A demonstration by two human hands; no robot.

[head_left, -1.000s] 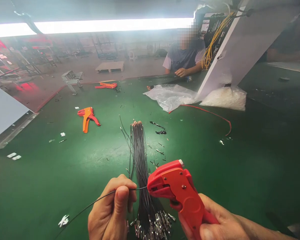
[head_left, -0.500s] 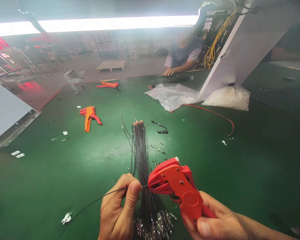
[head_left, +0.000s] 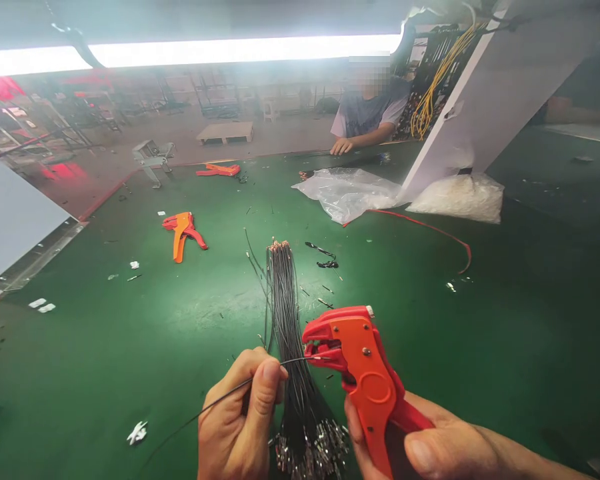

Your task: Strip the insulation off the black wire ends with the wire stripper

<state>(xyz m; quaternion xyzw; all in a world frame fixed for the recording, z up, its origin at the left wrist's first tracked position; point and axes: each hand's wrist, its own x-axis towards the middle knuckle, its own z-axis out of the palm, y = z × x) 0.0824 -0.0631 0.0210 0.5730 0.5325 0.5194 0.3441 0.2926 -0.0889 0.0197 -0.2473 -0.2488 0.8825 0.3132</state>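
Hands: two, the left hand and the right hand. Strippers: three, comprising the held stripper, the left stripper and the far stripper. Held wire: one. Bundle: one, its wires too dense to count. Loose wires left of it: at least two. Black scraps right of it: two larger ones; smaller offcuts too fine to count. Bags: two, the flat bag and the full bag. Red cord: one. White pieces at left: one pair and two singles; the near clump cannot be resolved. Far: one co-worker, one pallet, one stool.
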